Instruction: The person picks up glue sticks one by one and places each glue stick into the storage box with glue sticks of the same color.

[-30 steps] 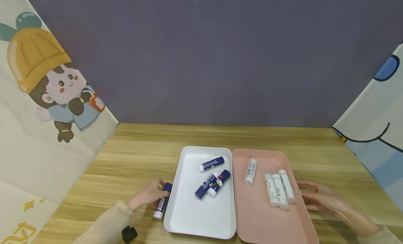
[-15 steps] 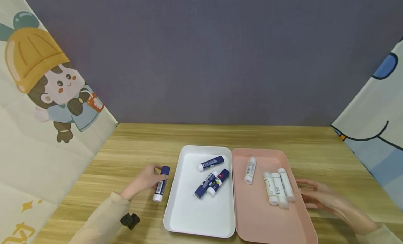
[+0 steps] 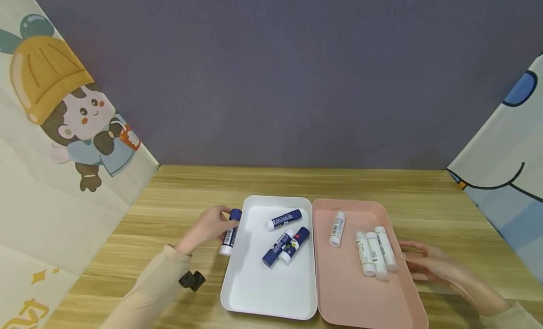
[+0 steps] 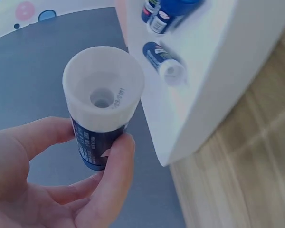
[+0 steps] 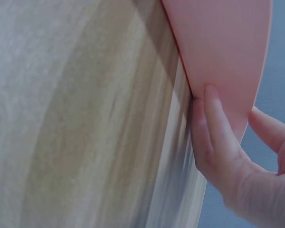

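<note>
Between thumb and fingertips, my left hand pinches a dark blue glue stick with a white end, just left of the white tray. In the left wrist view the hollow white end of this glue stick faces the camera. Three similar blue glue sticks lie in the white tray, two of them touching: one at the back, the pair in the middle. My right hand touches the right side of the pink tray; the right wrist view has its fingers against the outer wall.
In the pink tray lie several white glue sticks, one apart and others side by side. The two trays stand edge to edge on the wooden table. A grey panel rises behind, with printed cloths at both sides.
My left hand first draws the blue glue stick away from the white tray's lower left side, then carries it up and right, close to the tray's rim. My right hand stays at the pink tray.
</note>
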A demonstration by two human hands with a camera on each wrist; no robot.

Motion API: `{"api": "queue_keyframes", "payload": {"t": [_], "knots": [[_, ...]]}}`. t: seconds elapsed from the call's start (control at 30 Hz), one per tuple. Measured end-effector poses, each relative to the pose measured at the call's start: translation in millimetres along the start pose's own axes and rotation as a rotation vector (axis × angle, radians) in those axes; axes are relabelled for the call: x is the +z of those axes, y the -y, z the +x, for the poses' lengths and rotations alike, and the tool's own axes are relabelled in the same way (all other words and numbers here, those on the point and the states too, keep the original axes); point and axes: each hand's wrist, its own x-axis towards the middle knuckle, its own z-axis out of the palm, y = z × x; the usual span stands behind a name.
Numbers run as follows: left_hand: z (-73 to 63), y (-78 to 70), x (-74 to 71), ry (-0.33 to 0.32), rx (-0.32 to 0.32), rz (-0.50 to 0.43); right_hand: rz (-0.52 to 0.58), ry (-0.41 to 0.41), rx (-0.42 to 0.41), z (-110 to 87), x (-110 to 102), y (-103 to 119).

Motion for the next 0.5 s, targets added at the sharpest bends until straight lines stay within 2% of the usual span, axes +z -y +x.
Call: {"api": "queue_keyframes", "payload": {"t": [0.23, 0.5], "knots": [[7.5, -13.3, 6.8, 0.011, 0.033, -0.001, -0.034, 0.006, 0.018, 1.7, -0.6, 2.1], [16.0, -27.3, 21.1, 0.019, 0.056, 0.016, -0.013, -0.001, 0.017, 0.2, -2.1, 1.4]]}}
